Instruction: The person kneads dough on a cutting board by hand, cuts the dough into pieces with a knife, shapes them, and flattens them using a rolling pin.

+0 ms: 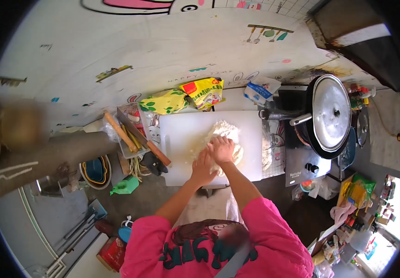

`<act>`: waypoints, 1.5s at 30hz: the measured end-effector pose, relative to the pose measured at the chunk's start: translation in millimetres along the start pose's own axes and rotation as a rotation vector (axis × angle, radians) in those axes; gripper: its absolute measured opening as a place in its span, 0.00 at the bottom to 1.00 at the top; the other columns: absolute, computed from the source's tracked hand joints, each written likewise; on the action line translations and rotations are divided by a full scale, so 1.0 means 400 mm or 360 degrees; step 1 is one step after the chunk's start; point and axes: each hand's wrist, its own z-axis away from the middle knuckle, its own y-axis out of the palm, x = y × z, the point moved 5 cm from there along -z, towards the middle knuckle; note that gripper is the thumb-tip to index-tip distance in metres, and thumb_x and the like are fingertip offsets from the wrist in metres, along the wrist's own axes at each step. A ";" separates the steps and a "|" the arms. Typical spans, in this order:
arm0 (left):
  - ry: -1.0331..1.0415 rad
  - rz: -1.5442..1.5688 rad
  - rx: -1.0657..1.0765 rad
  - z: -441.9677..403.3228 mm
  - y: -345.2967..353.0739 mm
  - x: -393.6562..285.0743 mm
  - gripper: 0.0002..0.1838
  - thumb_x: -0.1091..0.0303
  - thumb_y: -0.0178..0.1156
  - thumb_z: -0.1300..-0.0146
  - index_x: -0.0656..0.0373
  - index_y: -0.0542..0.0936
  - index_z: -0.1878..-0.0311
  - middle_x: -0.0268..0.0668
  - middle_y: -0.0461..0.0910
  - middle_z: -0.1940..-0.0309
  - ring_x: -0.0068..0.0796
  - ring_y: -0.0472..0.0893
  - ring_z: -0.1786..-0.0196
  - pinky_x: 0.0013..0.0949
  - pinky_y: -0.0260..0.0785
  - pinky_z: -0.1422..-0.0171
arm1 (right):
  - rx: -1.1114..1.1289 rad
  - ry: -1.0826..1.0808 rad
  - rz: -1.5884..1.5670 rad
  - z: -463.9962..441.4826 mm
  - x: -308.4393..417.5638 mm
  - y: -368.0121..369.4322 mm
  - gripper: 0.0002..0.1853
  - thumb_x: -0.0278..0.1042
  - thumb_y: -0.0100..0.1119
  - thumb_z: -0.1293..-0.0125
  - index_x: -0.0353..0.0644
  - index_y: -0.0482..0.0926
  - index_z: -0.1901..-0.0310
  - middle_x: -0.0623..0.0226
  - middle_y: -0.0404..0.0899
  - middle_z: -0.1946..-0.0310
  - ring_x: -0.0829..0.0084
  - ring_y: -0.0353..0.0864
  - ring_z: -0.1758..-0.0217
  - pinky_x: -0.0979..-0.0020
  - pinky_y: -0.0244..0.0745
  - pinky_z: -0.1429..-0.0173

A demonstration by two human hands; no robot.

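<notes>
One floury white lump of dough is being pressed at the middle of a white cutting board, its near left side being covered by the left hand, which is being held open with fingers extended. The right hand is being laid over the dough with fingers slightly bent, touching the left; whether anything is being gripped by it cannot be told. Beyond the board's far edge, two packets are being seen, one leafy yellow and one red-and-yellow, while a lidded pan is being supported by the stove to the right.
</notes>
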 end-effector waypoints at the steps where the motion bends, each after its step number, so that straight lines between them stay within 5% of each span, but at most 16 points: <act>1: 0.0078 0.0159 -0.0056 -0.010 -0.010 0.005 0.41 0.60 0.62 0.49 0.61 0.56 0.33 0.50 0.56 0.34 0.50 0.56 0.32 0.52 0.55 0.36 | 0.0006 -0.0028 -0.0026 0.013 -0.001 -0.005 0.08 0.41 0.55 0.43 0.48 0.78 0.70 0.68 0.76 0.70 0.63 0.73 0.60 0.61 0.63 0.53; 5: -0.0183 0.0717 -0.0054 -0.022 -0.021 0.053 0.35 0.70 0.61 0.52 0.60 0.62 0.38 0.50 0.63 0.39 0.51 0.63 0.38 0.47 0.62 0.41 | 0.0035 0.0024 -0.0259 0.043 -0.019 -0.017 0.11 0.40 0.50 0.37 0.42 0.78 0.65 0.61 0.77 0.67 0.56 0.73 0.58 0.58 0.64 0.50; 8: 0.0089 0.0291 -0.0301 -0.026 -0.027 0.040 0.34 0.73 0.61 0.52 0.61 0.64 0.39 0.53 0.65 0.41 0.52 0.65 0.39 0.47 0.64 0.42 | 0.0055 0.0077 -0.0411 0.060 -0.007 -0.070 0.11 0.36 0.48 0.35 0.37 0.76 0.66 0.55 0.77 0.68 0.51 0.73 0.59 0.55 0.65 0.50; 9: -0.0107 0.0242 -0.0177 -0.017 -0.063 0.001 0.34 0.73 0.61 0.51 0.63 0.63 0.38 0.56 0.66 0.42 0.54 0.65 0.39 0.45 0.62 0.39 | 0.0061 0.0059 -0.0377 0.065 -0.003 -0.083 0.11 0.35 0.48 0.36 0.37 0.76 0.67 0.54 0.77 0.69 0.51 0.73 0.60 0.54 0.65 0.50; 12: 0.0303 0.0215 -0.0322 -0.008 0.003 -0.002 0.35 0.74 0.61 0.51 0.65 0.61 0.37 0.57 0.63 0.40 0.54 0.63 0.37 0.45 0.60 0.37 | 0.0048 -0.0005 -0.0258 0.095 0.021 -0.121 0.09 0.33 0.49 0.38 0.37 0.75 0.70 0.53 0.76 0.71 0.52 0.74 0.62 0.55 0.67 0.55; 20: 0.0770 -0.0189 -0.0084 0.147 -0.001 -0.060 0.38 0.65 0.65 0.53 0.66 0.64 0.38 0.54 0.61 0.37 0.53 0.60 0.34 0.48 0.55 0.33 | -0.0095 -0.0186 0.0063 0.179 0.067 -0.141 0.10 0.40 0.56 0.46 0.43 0.77 0.68 0.62 0.77 0.67 0.59 0.74 0.59 0.59 0.64 0.54; 26: 0.0805 -0.0571 0.0187 0.196 0.070 -0.009 0.38 0.54 0.67 0.59 0.57 0.70 0.41 0.47 0.65 0.39 0.47 0.61 0.34 0.56 0.56 0.36 | 0.0562 -0.0298 0.0172 0.169 0.082 -0.054 0.16 0.48 0.58 0.47 0.44 0.78 0.65 0.64 0.76 0.65 0.61 0.72 0.54 0.59 0.61 0.50; 32: 0.0718 -0.0542 0.0068 0.169 0.066 -0.010 0.35 0.53 0.65 0.56 0.54 0.73 0.42 0.40 0.67 0.38 0.40 0.60 0.31 0.55 0.56 0.35 | 0.0325 -0.0293 0.0097 0.155 0.055 -0.053 0.13 0.48 0.58 0.48 0.49 0.78 0.69 0.70 0.74 0.69 0.67 0.71 0.59 0.62 0.61 0.51; 45: 0.0393 -0.0253 -0.0010 0.039 0.054 -0.001 0.36 0.53 0.66 0.54 0.59 0.70 0.41 0.49 0.54 0.33 0.52 0.52 0.30 0.52 0.52 0.32 | 0.0244 -0.0374 -0.0153 0.007 -0.006 0.025 0.12 0.47 0.58 0.49 0.47 0.76 0.71 0.67 0.74 0.67 0.65 0.73 0.60 0.62 0.67 0.53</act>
